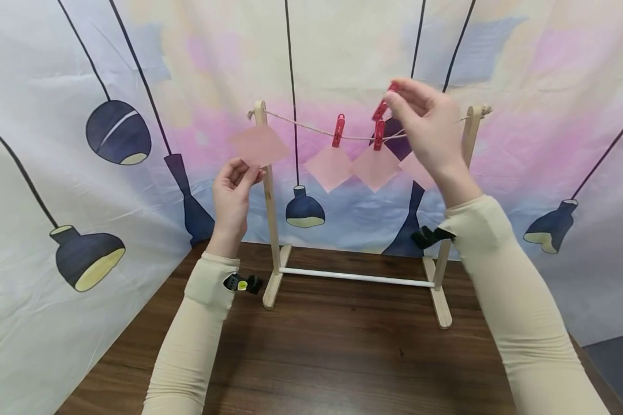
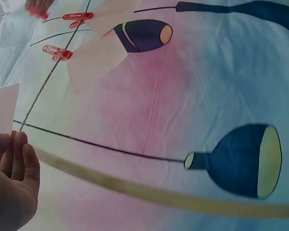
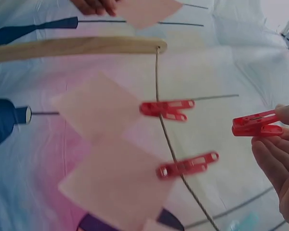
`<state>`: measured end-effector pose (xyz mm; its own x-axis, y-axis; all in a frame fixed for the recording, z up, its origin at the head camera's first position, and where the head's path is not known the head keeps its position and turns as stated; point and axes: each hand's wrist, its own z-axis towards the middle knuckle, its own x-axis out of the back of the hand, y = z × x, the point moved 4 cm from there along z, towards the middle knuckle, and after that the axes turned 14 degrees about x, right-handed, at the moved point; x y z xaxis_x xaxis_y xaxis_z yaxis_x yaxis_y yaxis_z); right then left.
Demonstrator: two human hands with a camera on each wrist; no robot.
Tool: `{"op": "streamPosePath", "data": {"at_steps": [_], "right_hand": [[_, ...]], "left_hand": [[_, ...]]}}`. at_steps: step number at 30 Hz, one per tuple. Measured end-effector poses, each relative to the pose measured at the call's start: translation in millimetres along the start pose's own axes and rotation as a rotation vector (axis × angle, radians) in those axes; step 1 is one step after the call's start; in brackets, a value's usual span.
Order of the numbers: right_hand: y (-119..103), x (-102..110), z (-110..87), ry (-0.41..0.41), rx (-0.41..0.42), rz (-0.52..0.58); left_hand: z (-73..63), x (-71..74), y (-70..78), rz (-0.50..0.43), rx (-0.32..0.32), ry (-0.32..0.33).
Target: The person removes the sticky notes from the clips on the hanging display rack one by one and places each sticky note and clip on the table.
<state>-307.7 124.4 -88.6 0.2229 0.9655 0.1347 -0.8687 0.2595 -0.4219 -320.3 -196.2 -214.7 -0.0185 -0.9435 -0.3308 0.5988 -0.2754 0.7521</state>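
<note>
Between thumb and fingers, my left hand [image 1: 232, 193] pinches a pink square of paper [image 1: 259, 145] by its lower corner, in front of the left post. My right hand [image 1: 430, 124] holds a red clothespin [image 1: 383, 105] by its handles, above the string [image 1: 311, 128]; the right wrist view shows this clothespin [image 3: 254, 124] apart from the string. Two pink paper squares hang from the string under a red clothespin [image 1: 338, 131] and another red clothespin [image 1: 378, 135]. A further pink square [image 1: 417, 168] hangs to their right, its top hidden behind my right hand.
The string runs between a left wooden post [image 1: 272, 213] and a right wooden post [image 1: 470, 138], joined low down by a white rod [image 1: 353, 277]. This stand is on a dark wooden table [image 1: 342, 346]. Behind hangs a cloth [image 1: 228, 69] printed with lamps.
</note>
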Motion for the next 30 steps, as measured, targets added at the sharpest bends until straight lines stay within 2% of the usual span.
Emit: {"op": "streamPosePath", "data": {"at_steps": [6, 12, 17, 20, 26, 30], "right_hand": [[4, 44, -11.0, 0.086, -0.005, -0.053], [12, 87, -25.8, 0.138, -0.077, -0.041], [15, 121, -40.3, 0.165, -0.148, -0.045], [15, 139, -49.5, 0.159, -0.191, -0.15], [15, 169, -71.4, 0.165, -0.209, -0.343], [17, 187, -88.4, 0.15, -0.247, -0.385]], "left_hand": [[-2.0, 18.7, 12.3, 0.052, 0.002, 0.001], [-4.1, 43.0, 20.2, 0.12, 0.003, 0.04], [-6.0, 60.2, 26.5, 0.101, -0.001, 0.058], [-8.7, 69.9, 30.3, 0.114, 0.003, 0.063], [-17.7, 89.0, 35.6, 0.163, 0.049, 0.072], [-22.7, 100.9, 37.1, 0.166, 0.076, 0.089]]}}
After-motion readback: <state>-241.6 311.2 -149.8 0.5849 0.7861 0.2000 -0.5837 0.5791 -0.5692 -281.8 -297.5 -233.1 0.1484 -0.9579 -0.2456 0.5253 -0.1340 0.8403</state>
